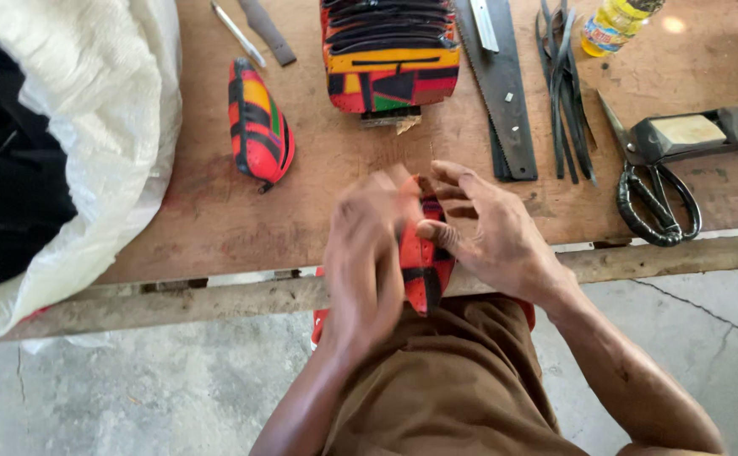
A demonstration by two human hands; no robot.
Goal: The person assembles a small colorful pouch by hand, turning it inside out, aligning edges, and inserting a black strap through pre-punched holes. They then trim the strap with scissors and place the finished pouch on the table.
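Note:
My left hand point(367, 253) and my right hand point(491, 232) close together on a red sandal sole point(424, 266) with black and yellow patches, held upright above my lap at the near edge of the wooden workbench point(217, 211). The left hand is blurred and covers the sole's left side. My right thumb presses on its face while the fingers curl behind it. A second patterned sole point(259, 122) lies on the bench to the left. A stack of similar soles point(390, 55) stands at the back.
A big white sack point(107, 127) with dark contents fills the left. A hand saw point(500, 93), black straps point(565, 93), large scissors point(656, 198), a dark block-shaped tool point(698, 133) and a yellow bottle point(614, 21) lie to the right. A metal tool point(238, 34) lies at the back.

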